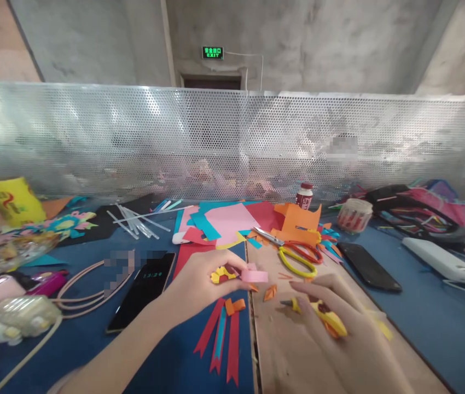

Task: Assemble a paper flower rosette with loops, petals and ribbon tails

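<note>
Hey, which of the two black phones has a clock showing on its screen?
The left phone, beside your left hand: lit digits show on its screen. The right phone, beyond your right hand, shows none.

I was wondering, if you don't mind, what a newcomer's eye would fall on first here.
Probably the curled pink paper strip pinched in the left hand near the centre, and the yellow glue gun held in the right hand. Higher up, the green EXIT sign glows on the grey wall.
</note>
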`<state>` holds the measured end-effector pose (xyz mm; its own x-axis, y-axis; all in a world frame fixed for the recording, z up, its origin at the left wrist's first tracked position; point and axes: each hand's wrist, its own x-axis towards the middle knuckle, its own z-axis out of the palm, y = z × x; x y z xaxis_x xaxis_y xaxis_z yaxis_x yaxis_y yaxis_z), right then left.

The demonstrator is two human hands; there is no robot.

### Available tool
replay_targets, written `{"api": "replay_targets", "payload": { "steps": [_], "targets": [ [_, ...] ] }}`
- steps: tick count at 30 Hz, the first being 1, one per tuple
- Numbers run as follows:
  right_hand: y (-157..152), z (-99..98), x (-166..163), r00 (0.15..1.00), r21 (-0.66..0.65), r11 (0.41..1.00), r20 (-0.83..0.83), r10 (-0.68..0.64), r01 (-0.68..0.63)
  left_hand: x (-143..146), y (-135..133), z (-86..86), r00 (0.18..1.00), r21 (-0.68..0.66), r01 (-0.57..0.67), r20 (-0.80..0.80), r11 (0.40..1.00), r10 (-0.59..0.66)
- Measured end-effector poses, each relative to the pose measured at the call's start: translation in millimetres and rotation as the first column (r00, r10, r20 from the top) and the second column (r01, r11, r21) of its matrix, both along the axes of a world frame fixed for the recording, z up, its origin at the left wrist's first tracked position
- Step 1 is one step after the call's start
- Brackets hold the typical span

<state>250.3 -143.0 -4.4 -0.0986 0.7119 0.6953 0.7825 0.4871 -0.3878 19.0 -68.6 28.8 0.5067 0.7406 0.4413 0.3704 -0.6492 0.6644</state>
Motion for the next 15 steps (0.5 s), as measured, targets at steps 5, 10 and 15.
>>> {"api": "replay_targets", "payload": {
  "steps": [5, 10, 15],
  "targets": [
    [7.7, 4.0, -28.3, 0.989, 0.026, 0.993, -0.098, 0.113, -0.111, 4.4, -22.3, 3.9, 1.0, 0.033, 0.03, -0.004, 0.999, -0.03],
    [-5.2, 4.5, -28.1, 0.98, 0.005, 0.99, -0.139, 0.14, -0.14, 5.7, -31.0, 5.3, 0.999, 0.051, 0.045, -0.011, 0.998, -0.045],
    [-8.4, 4.6, -17.6, 0.977, 0.001, 0.992, -0.172, 0.123, -0.125, 6.4, -37.6, 6.6, 0.998, 0.105, 0.058, -0.015, 0.993, -0.057]
  ]
}}
